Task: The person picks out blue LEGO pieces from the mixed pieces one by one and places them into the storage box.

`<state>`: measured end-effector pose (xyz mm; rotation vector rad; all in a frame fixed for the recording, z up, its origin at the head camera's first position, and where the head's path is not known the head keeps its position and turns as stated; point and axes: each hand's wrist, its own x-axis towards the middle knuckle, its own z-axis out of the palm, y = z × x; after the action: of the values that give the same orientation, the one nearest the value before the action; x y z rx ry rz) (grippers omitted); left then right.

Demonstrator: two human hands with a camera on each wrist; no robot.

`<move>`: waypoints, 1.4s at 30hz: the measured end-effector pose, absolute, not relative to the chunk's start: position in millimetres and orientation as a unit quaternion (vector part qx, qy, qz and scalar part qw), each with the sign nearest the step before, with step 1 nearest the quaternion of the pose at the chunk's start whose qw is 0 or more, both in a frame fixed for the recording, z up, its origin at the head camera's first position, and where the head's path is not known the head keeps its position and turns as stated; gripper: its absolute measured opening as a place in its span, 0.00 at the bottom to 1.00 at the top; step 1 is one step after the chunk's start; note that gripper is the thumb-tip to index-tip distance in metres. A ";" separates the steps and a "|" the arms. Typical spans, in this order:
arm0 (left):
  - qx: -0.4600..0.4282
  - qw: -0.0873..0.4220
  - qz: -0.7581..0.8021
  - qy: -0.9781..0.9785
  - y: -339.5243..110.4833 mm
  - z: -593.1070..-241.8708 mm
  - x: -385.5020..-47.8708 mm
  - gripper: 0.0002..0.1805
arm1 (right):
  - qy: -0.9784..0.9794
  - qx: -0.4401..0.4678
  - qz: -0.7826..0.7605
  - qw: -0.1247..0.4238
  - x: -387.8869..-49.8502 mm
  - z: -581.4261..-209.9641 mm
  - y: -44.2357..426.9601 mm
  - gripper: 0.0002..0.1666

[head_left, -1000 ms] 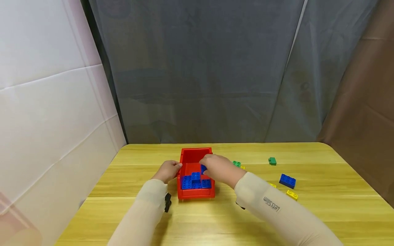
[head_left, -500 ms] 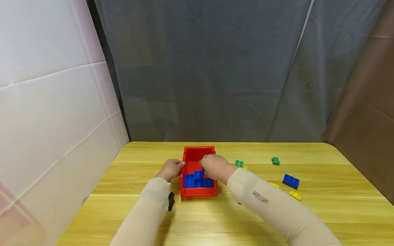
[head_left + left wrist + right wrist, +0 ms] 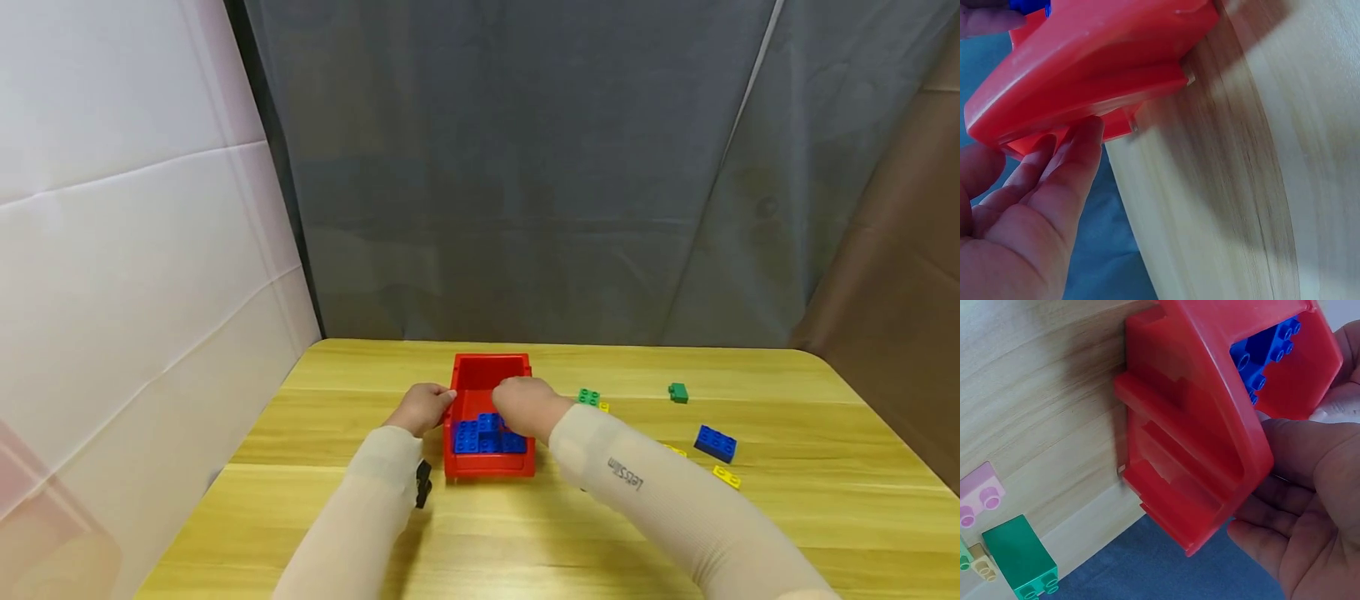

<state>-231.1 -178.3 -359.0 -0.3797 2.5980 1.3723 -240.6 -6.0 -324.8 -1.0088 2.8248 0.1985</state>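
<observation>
A red bin [image 3: 490, 466] stands on the table with several blue building bricks [image 3: 477, 437] in its near end. My left hand [image 3: 420, 408] holds the bin's left wall; in the left wrist view, the left hand's fingers [image 3: 1066, 169] reach under the rim. My right hand [image 3: 530, 407] is curled over the bin's right side. A sliver of a blue brick shows under its fingertips, which are mostly hidden from above. In the right wrist view, the right hand [image 3: 1310, 494] goes behind the red wall, which hides what it pinches.
Right of the bin lie a green brick [image 3: 588, 397] and a small yellow brick [image 3: 603, 407]. Farther right are another green brick [image 3: 678, 392], a blue brick [image 3: 716, 443] and a yellow brick [image 3: 727, 477]. A pink brick [image 3: 982, 494] shows in the right wrist view.
My right hand has lowered the blue brick into the bin toward the others, so less of it shows. My left hand has stayed on the left wall. The head view has shifted slightly.
</observation>
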 end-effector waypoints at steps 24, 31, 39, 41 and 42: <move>-0.134 0.084 0.480 0.863 -169.0 -361.6 -227.9 0.18 | 0.939 -0.319 0.066 0.106 -243.6 -330.6 -6.4 0.10; -0.139 0.086 0.472 0.866 -168.4 -361.8 -228.1 0.18 | 0.943 -0.300 0.055 0.135 -244.3 -330.4 -10.3 0.15; -0.138 0.080 0.466 0.871 -167.2 -362.4 -226.0 0.17 | 0.946 -0.277 0.055 0.159 -243.4 -327.4 -13.4 0.16; -0.139 0.080 0.463 0.872 -167.0 -362.5 -225.7 0.17 | 0.946 -0.273 0.054 0.163 -242.4 -326.9 -13.2 0.17; -0.139 0.079 0.464 0.872 -166.9 -362.6 -225.7 0.17 | 0.947 -0.271 0.054 0.165 -241.8 -326.6 -13.3 0.17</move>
<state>-225.7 -166.9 -362.6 -0.4154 2.6091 1.3880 -241.8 -13.3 -326.6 -0.7726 2.6970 0.1540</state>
